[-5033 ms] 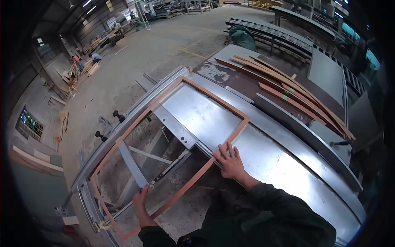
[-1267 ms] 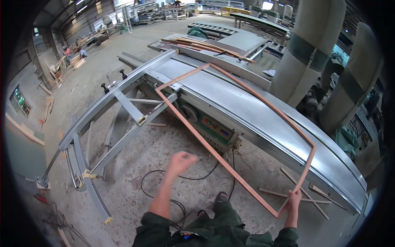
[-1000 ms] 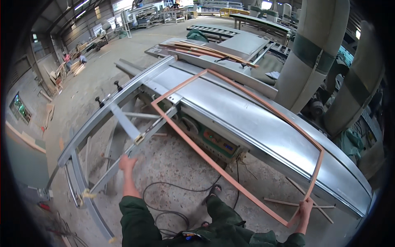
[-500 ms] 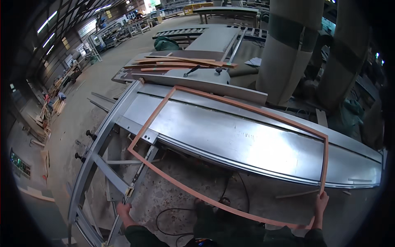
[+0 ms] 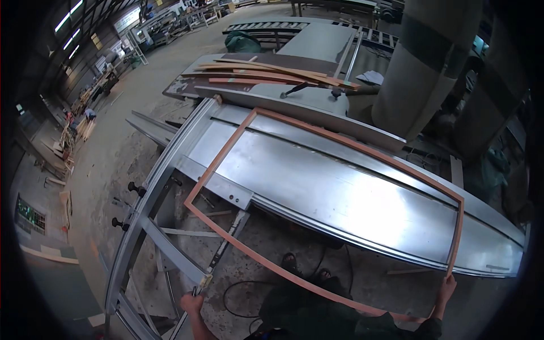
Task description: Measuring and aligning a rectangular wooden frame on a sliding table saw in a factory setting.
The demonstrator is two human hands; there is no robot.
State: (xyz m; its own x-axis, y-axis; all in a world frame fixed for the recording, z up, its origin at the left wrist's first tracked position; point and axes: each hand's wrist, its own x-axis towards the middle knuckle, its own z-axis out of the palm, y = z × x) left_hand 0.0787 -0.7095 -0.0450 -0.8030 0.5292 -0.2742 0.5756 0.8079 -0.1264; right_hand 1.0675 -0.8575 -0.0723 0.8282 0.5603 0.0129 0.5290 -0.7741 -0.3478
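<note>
A large reddish-brown rectangular wooden frame [image 5: 354,136] lies across a shiny metal machine table [image 5: 306,181], its near side reaching out past the table's front edge toward my body. At its near right corner my right hand [image 5: 445,290] is closed around the right-hand bar. My left hand [image 5: 192,303] is closed at the near end of a metal arm [image 5: 218,255] on the grey side frame; its fingers partly hide the piece they grip. The wooden frame's left corner rests by a metal plate [image 5: 226,190] joining the side frame to the table.
A long metal fence [image 5: 317,116] runs along the table's far side. Behind it, wooden strips [image 5: 266,73] lie on a dark board. Large wrapped columns [image 5: 422,68] stand at the right. Black knobs [image 5: 135,188] stick out at left. A cable [image 5: 226,292] lies on the floor near my feet.
My view has shifted, so most things appear farther right. Relative to the metal table, the wooden frame sits slightly farther left. Both hands keep their grips.
</note>
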